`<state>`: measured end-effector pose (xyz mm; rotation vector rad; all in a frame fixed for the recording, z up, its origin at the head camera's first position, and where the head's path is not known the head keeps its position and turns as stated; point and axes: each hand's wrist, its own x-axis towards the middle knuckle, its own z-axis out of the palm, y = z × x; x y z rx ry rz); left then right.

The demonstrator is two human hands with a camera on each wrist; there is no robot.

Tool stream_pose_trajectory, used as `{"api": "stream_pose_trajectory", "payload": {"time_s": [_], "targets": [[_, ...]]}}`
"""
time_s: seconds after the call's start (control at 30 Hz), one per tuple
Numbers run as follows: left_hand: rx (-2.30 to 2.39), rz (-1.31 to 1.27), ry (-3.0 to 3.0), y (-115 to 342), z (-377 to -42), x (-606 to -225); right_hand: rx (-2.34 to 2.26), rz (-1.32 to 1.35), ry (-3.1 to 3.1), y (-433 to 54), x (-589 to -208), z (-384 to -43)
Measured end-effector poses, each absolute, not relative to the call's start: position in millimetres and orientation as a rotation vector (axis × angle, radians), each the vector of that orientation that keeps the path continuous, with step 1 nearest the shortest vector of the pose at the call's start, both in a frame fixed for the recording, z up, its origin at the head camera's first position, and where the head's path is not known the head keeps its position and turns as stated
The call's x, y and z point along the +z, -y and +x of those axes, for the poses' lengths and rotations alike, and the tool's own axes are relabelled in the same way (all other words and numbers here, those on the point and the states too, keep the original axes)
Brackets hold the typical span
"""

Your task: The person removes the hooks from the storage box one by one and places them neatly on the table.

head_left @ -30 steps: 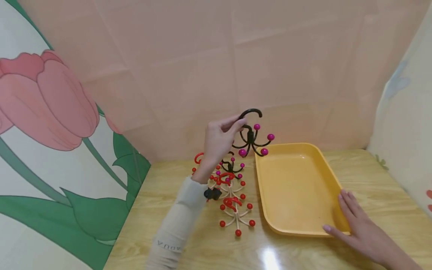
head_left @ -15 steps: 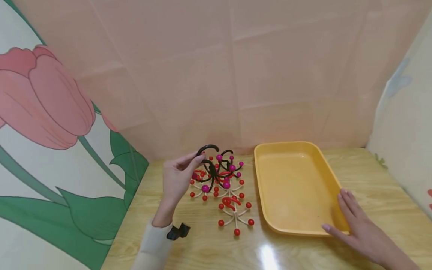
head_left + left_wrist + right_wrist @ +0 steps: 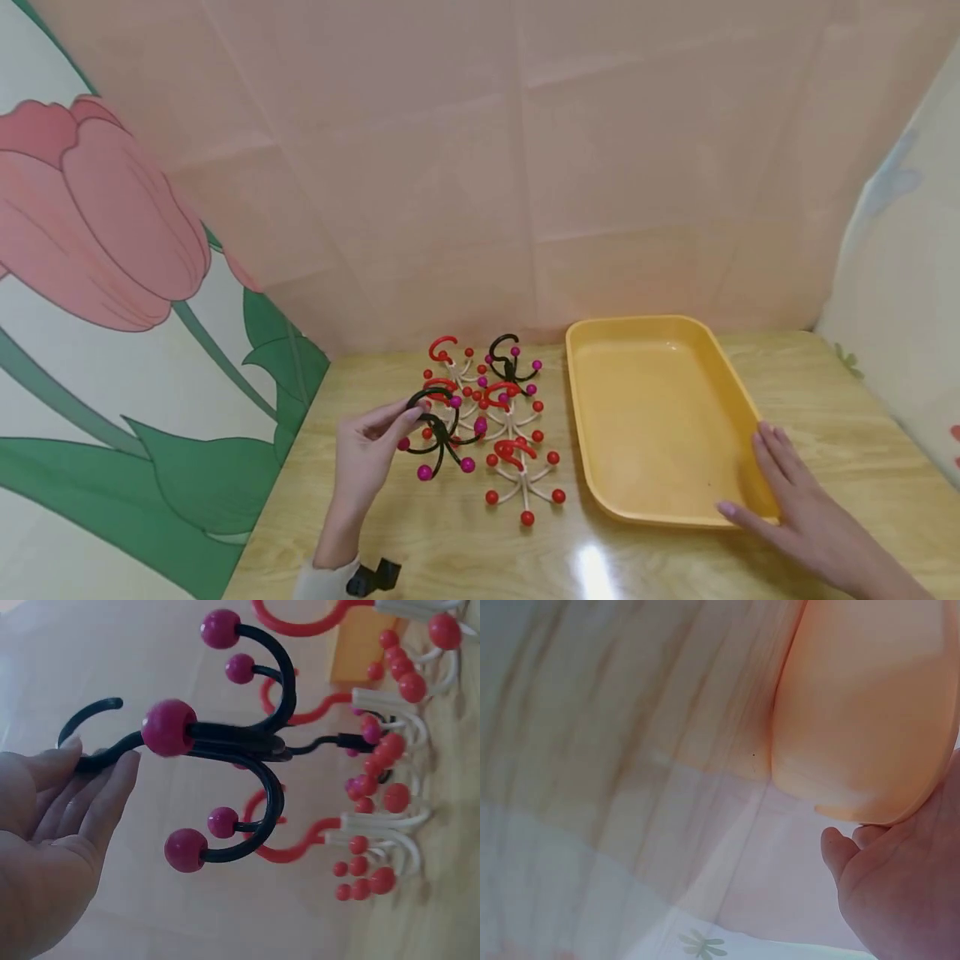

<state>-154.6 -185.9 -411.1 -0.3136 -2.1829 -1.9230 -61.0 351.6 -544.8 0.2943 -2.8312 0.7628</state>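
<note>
My left hand (image 3: 363, 458) pinches the curved top of a black multi-prong hook hanger (image 3: 441, 433) with magenta ball tips. In the left wrist view this hanger (image 3: 247, 742) is large and near; whether its balls touch the table cannot be told. Behind and right of it stand several white-pronged hook hangers (image 3: 524, 479) with red hooks and red balls, partly overlapping one another. Another black hanger (image 3: 511, 367) with magenta balls is at the back. My right hand (image 3: 813, 525) rests at the front right corner of a yellow tray (image 3: 667, 417), fingers straight along the outside, thumb over the rim.
Everything stands on a wood-grain table (image 3: 420, 542). A pink cloth wall (image 3: 525, 167) rises behind it. On the left is a panel with a printed tulip (image 3: 135, 217), and a pale panel (image 3: 907, 333) borders the right side.
From above the tray's left edge, my left hand has carried the black hanger left and down, to the near left of the other hangers. The right hand and tray have stayed put.
</note>
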Motion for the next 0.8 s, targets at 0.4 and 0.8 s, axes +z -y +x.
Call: {"api": "stream_pose_trajectory", "payload": {"time_s": [0.4, 0.8], "targets": [[-2.067, -0.215, 2.143, 189.5, -149.8, -461.7, 0.777, 0.285, 2.844, -350.6, -544.4, -59.7], [-2.135, -0.150, 2.121, 192.8, -152.6, -481.3, 0.751, 0.303, 2.823, -351.7, -546.4, -61.2]]}}
